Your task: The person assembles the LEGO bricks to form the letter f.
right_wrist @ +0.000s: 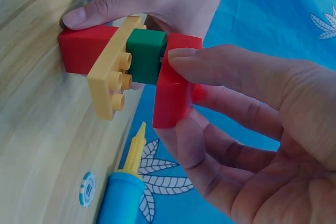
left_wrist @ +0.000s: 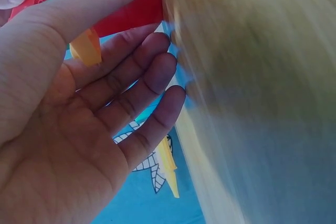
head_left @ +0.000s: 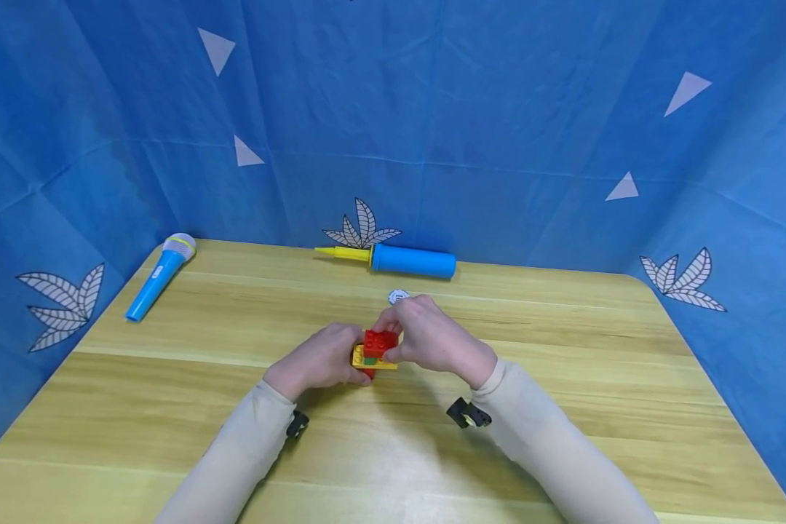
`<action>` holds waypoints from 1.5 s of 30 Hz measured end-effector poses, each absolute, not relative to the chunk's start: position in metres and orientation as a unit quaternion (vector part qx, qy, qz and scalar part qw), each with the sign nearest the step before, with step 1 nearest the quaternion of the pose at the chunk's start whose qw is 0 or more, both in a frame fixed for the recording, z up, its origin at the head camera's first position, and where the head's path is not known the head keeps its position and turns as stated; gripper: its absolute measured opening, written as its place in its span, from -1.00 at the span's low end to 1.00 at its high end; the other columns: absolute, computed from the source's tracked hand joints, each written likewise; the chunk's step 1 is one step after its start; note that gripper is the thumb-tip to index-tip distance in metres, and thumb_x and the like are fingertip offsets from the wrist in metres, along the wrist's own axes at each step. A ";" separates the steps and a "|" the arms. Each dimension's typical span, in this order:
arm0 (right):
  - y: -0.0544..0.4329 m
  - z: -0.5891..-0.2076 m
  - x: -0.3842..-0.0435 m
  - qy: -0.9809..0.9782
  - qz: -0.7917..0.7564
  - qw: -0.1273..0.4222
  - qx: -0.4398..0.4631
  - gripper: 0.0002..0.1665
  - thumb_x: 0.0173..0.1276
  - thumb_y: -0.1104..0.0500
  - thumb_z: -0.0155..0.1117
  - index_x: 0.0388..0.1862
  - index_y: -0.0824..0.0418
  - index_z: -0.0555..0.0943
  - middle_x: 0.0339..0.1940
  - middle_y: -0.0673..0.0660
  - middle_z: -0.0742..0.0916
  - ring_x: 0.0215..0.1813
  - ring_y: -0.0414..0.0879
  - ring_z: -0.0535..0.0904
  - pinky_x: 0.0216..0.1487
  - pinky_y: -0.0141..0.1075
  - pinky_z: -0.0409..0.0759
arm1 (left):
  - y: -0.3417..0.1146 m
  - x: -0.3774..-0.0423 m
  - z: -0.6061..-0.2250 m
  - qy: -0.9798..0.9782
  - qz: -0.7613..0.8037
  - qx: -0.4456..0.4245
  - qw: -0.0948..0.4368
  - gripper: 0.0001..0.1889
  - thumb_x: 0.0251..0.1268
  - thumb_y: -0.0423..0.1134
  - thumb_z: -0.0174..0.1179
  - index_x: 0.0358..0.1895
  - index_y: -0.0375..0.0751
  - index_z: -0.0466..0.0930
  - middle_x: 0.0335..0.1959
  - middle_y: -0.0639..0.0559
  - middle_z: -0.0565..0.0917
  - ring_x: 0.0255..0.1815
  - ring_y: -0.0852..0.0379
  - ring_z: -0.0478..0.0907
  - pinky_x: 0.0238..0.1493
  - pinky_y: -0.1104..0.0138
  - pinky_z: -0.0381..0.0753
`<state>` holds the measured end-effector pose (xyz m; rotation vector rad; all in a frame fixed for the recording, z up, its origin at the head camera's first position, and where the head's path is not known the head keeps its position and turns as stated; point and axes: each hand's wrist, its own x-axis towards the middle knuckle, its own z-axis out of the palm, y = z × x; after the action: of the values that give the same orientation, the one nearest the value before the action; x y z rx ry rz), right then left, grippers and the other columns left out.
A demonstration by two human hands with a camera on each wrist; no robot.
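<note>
A small stack of toy building bricks stands on the table in front of me. At its base is a red brick (right_wrist: 84, 51), held at its sides by the thumb and fingers of my left hand (head_left: 324, 356). Above that lies a long yellow brick (right_wrist: 101, 90) whose studs partly show. A green brick (right_wrist: 144, 56) sits on the yellow one. With thumb and fingers my right hand (head_left: 432, 338) pinches another red brick (right_wrist: 173, 95) at the top, against the green brick. Whether those two are fully pressed together I cannot tell.
Behind my hands lies a round white-and-blue chip (head_left: 398, 296). Farther back is a blue hand pump (head_left: 414, 261) with a yellow nozzle. A blue toy microphone (head_left: 160, 278) rests at the table's left edge. Blue cloth (head_left: 432, 109) hangs round the back and sides.
</note>
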<state>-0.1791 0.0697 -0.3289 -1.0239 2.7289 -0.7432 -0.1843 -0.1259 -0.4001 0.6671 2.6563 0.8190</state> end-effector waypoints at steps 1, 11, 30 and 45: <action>0.070 -0.329 -0.179 0.905 -0.246 0.068 -0.339 -0.64 0.02 0.31 0.61 -0.14 0.21 0.75 -0.31 -0.01 0.76 -0.21 -0.14 0.62 -0.14 -0.33 0.59 | -0.126 -0.184 -0.400 0.920 0.284 0.230 0.141 -0.52 -0.06 -0.21 0.59 -0.04 -0.18 0.59 -0.27 0.16 0.61 -0.26 0.14 0.52 0.00 0.22 0.53; 0.069 -0.328 -0.178 0.905 -0.247 0.071 -0.340 -0.65 0.02 0.33 0.60 -0.15 0.21 0.76 -0.29 0.00 0.76 -0.19 -0.14 0.62 -0.15 -0.35 0.59 | -0.126 -0.184 -0.401 0.920 0.285 0.229 0.142 -0.52 -0.05 -0.21 0.58 -0.05 -0.18 0.57 -0.27 0.15 0.61 -0.27 0.14 0.52 -0.01 0.22 0.54; 0.067 -0.331 -0.178 0.908 -0.242 0.071 -0.336 -0.65 0.03 0.33 0.60 -0.15 0.20 0.76 -0.27 0.01 0.76 -0.19 -0.12 0.63 -0.17 -0.36 0.60 | -0.126 -0.183 -0.401 0.923 0.281 0.225 0.136 -0.52 -0.06 -0.21 0.59 -0.06 -0.18 0.57 -0.28 0.15 0.60 -0.28 0.14 0.52 -0.01 0.21 0.55; 0.068 -0.330 -0.177 0.912 -0.219 0.059 -0.343 -0.64 0.05 0.29 0.60 -0.12 0.21 0.75 -0.26 0.02 0.76 -0.19 -0.13 0.61 -0.18 -0.38 0.59 | -0.126 -0.182 -0.398 0.916 0.282 0.251 0.135 -0.52 -0.04 -0.24 0.58 -0.03 -0.18 0.58 -0.27 0.15 0.61 -0.28 0.15 0.52 -0.02 0.22 0.56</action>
<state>-0.1766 0.0676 -0.3304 -1.0381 2.7608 -0.6639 -0.1823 -0.1258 -0.3983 0.7263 2.6551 0.8176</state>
